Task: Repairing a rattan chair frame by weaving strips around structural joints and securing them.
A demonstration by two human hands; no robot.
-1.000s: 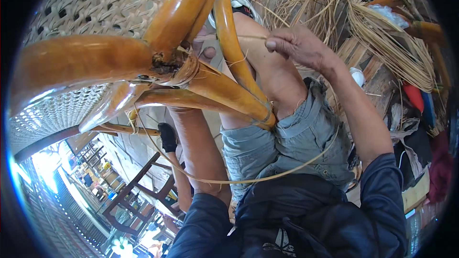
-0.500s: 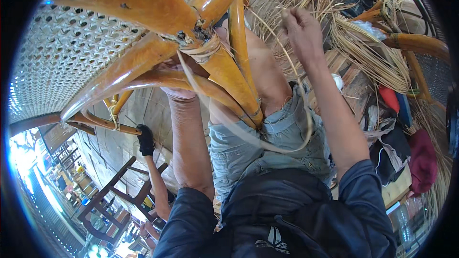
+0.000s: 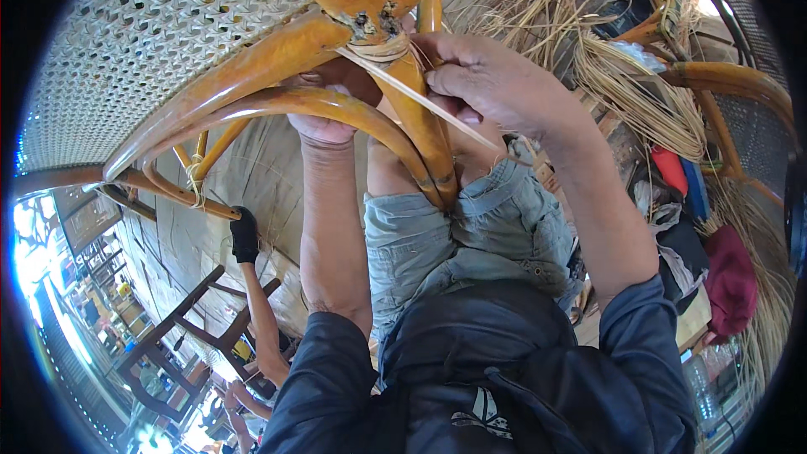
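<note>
A glossy orange-brown rattan chair [image 3: 227, 76] with a woven cane seat [image 3: 168, 34] lies tipped over my lap. Pale strips bind the joint [image 3: 382, 52] where several poles meet the leg. From this binding a flat cane strip [image 3: 445, 113] slants down to the right, across the leg, its far end loose above my shorts. My right hand [image 3: 504, 84] is at the right of the joint, thumb and fingers bent closed against it; what they pinch is hidden. My left hand [image 3: 324, 122] reaches up behind the curved brace on the left, its fingers mostly covered by the poles.
Loose cane strips [image 3: 538, 0] and a coiled bundle [image 3: 647, 97] lie at the upper right, beside another rattan chair [image 3: 731, 80]. A maroon cloth [image 3: 730, 282] rests at the right. At the lower left, another person's arm [image 3: 265, 311] is near a dark wooden frame [image 3: 189, 328].
My right hand has come down and left, from raised in the air to the joint. The strip's wide loop is gone; it now runs straighter. The chair has shifted slightly up and right in view.
</note>
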